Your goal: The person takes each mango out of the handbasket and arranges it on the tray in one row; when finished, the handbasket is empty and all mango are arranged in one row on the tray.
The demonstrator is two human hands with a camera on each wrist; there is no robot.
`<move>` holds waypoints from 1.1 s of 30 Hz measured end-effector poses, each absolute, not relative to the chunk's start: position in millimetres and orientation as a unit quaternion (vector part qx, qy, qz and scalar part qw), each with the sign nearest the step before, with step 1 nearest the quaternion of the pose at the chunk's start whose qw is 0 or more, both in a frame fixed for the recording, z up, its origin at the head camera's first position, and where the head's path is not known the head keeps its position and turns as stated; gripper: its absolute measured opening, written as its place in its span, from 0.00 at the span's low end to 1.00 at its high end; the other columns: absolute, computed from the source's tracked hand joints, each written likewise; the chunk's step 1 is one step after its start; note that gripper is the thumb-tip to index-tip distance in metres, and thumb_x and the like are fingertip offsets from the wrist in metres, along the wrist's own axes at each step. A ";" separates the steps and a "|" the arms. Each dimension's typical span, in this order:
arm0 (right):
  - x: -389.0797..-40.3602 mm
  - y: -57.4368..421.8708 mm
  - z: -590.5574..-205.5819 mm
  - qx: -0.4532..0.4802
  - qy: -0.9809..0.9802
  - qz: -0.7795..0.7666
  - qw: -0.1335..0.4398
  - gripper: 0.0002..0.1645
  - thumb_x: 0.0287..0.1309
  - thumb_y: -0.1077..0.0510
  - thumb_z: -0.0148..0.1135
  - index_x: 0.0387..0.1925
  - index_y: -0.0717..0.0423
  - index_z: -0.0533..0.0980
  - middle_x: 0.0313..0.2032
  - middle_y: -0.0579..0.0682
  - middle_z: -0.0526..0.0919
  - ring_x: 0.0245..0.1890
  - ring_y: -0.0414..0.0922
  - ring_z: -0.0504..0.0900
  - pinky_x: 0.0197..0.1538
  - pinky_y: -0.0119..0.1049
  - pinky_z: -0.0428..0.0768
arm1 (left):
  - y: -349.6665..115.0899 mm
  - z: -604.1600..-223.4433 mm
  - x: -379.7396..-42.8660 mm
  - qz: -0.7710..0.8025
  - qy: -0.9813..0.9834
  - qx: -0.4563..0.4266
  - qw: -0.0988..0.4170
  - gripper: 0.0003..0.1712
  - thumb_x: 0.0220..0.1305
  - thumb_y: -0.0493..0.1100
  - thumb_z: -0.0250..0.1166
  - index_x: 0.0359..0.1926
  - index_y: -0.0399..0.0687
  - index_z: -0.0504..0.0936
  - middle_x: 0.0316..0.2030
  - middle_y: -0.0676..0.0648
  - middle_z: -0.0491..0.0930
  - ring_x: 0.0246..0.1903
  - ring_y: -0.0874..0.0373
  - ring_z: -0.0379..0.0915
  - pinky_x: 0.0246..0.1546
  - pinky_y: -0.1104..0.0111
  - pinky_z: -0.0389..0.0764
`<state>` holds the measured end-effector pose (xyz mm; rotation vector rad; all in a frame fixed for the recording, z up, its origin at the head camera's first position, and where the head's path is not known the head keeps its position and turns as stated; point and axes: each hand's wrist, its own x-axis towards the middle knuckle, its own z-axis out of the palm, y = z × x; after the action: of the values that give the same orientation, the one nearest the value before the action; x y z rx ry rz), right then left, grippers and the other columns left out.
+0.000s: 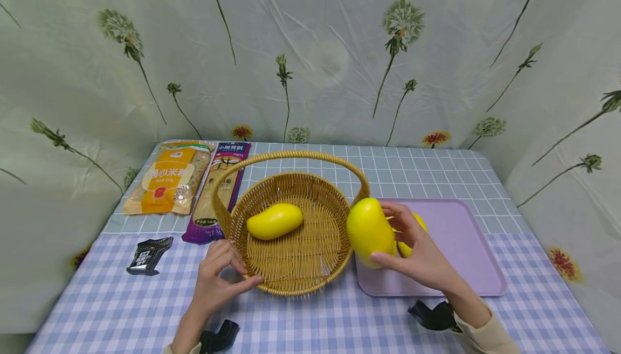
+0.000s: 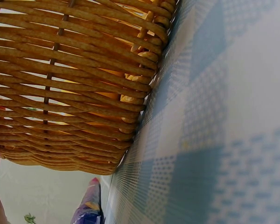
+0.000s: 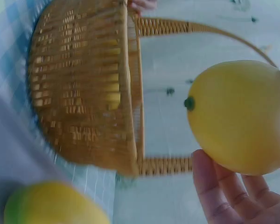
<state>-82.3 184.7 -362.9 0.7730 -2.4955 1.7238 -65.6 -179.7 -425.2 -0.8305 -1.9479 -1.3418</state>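
Note:
A wicker basket (image 1: 310, 284) with an arched handle stands in the middle of the table, one yellow mango (image 1: 275, 221) lying inside it. My left hand (image 1: 218, 276) holds the basket's rim at its near left side, thumb and fingers on the edge. Raised at the basket's right rim is a second mango (image 1: 370, 233), which my right hand (image 1: 424, 257) grips between thumb and fingers. In the right wrist view this mango (image 3: 242, 116) shows a green stem end. Behind my right hand, more yellow fruit (image 1: 419, 222) lies on the lilac tray (image 1: 470, 257), partly hidden.
Two food packets, an orange-and-clear one (image 1: 167, 179) and a purple pasta one (image 1: 208, 224), lie left of the basket. A small black wrapped packet (image 1: 149, 256) sits nearer on the checked cloth. A flowered curtain (image 1: 310, 74) hangs behind the table.

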 end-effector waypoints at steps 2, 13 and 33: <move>-81.9 194.7 -363.6 0.237 -0.792 0.562 0.024 0.47 0.45 0.72 0.71 0.65 0.53 0.60 0.54 0.52 0.69 0.47 0.47 0.74 0.48 0.34 0.75 | -179.8 -425.1 -65.7 -0.509 -0.737 -0.316 0.314 0.22 0.47 0.52 0.76 0.17 0.46 0.72 0.20 0.52 0.70 0.25 0.60 0.64 0.44 0.69 0.60; -89.7 241.9 -379.3 0.086 -0.817 0.563 0.086 0.42 0.55 0.70 0.63 0.68 0.51 0.56 0.54 0.48 0.66 0.48 0.43 0.68 0.49 0.23 0.69 | -180.2 -426.0 -66.2 -0.512 -0.736 -0.313 0.313 0.22 0.47 0.52 0.76 0.17 0.46 0.72 0.21 0.52 0.70 0.25 0.60 0.64 0.43 0.69 0.59; -124.2 334.1 -467.0 -0.104 -0.870 0.474 0.082 0.47 0.56 0.38 0.63 0.71 0.41 0.52 0.52 0.59 0.65 0.45 0.51 0.62 0.40 0.42 0.62 | -179.3 -426.1 -66.1 -0.508 -0.736 -0.316 0.316 0.22 0.47 0.52 0.76 0.17 0.46 0.72 0.21 0.52 0.70 0.25 0.60 0.64 0.44 0.70 0.60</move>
<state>-124.2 334.1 -467.0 -0.3116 -2.6004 1.4177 -66.1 -179.3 -426.1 -0.8327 -1.9389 -1.3369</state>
